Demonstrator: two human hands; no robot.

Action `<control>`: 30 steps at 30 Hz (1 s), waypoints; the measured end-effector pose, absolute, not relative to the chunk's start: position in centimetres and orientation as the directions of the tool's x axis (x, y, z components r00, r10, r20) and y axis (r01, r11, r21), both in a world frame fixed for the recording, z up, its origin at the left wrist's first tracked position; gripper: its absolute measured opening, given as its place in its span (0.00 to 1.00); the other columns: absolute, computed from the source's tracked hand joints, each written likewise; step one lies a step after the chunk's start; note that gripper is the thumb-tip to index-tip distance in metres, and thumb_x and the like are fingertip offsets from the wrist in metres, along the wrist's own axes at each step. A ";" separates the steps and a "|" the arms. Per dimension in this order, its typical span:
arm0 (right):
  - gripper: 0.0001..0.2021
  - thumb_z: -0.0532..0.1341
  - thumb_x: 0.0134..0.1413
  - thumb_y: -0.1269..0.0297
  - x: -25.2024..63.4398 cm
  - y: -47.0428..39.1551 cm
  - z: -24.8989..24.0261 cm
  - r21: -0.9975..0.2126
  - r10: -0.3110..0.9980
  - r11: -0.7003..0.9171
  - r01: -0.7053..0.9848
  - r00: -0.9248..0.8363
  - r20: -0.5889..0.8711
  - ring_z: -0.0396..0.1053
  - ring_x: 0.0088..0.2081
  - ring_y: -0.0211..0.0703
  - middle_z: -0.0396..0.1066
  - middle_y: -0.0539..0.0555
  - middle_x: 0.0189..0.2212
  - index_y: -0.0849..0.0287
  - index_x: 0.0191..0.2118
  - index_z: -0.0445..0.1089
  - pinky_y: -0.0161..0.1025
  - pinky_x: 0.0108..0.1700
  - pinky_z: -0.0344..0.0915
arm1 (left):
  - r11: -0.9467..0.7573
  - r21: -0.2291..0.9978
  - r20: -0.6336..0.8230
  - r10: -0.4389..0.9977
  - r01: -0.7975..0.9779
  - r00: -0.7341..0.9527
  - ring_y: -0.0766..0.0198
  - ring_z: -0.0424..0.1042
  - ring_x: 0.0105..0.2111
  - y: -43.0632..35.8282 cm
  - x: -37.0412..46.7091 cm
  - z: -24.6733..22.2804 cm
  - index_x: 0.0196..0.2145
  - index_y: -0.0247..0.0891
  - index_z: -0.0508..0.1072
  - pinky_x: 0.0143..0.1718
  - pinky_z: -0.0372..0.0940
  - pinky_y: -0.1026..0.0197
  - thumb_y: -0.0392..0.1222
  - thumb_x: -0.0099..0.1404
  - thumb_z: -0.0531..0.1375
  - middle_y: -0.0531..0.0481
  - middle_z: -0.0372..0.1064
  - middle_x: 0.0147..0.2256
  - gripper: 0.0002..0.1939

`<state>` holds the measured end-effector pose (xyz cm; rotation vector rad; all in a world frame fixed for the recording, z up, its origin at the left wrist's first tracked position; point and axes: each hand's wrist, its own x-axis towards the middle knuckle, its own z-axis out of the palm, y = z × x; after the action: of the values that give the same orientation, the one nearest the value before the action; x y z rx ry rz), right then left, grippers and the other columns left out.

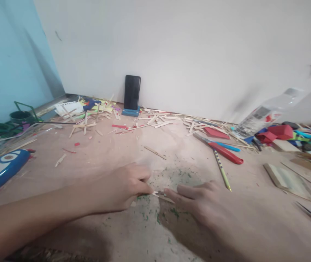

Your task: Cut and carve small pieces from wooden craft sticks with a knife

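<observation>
Pinched at its left end by the left hand (137, 183), the pale stick (168, 199) bridges the gap to the right hand (201, 202), whose fingertips lie at its other end; whether they grip or just press, blur hides. It runs left to right, long axis slanting slightly nearer the wearer rightward. Green flecks (174, 211) surround it; beyond sits a loose stick (154, 152), with a patterned pencil (222, 171) off right.

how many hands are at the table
2: the left hand, at one end of a small wooden piece, and the right hand, near its other end.
</observation>
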<state>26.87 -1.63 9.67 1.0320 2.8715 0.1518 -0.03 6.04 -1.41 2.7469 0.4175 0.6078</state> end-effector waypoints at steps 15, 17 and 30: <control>0.10 0.62 0.54 0.75 26.8 -1.9 9.7 0.164 0.636 0.765 0.622 -0.770 -0.050 0.40 0.21 0.42 0.63 0.45 0.24 0.51 0.37 0.67 0.45 0.29 0.45 | -0.894 0.355 0.279 0.379 0.272 0.882 0.60 0.69 0.38 5.8 -0.1 -1.1 0.44 0.41 0.83 0.39 0.60 0.58 0.21 0.70 0.59 0.51 0.68 0.36 0.18; 0.09 0.62 0.55 0.75 26.9 -1.9 9.7 0.178 0.641 0.760 0.625 -0.766 -0.050 0.43 0.21 0.42 0.63 0.46 0.25 0.51 0.37 0.67 0.45 0.29 0.45 | -0.892 0.359 0.273 0.381 0.274 0.883 0.60 0.69 0.38 5.9 -0.1 -1.1 0.45 0.42 0.84 0.39 0.60 0.58 0.21 0.70 0.59 0.51 0.68 0.36 0.19; 0.11 0.65 0.53 0.79 26.3 -2.5 9.8 0.172 0.691 0.717 0.675 -0.721 -0.052 0.67 0.25 0.43 0.72 0.49 0.25 0.55 0.39 0.73 0.40 0.33 0.55 | -0.856 0.422 0.256 0.427 0.297 0.867 0.62 0.70 0.36 5.7 0.0 -0.9 0.41 0.41 0.82 0.36 0.60 0.59 0.25 0.76 0.58 0.51 0.68 0.35 0.16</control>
<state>26.32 -2.54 9.81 1.1202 2.8065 0.2134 -0.01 5.69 -0.93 2.6665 0.5375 0.4861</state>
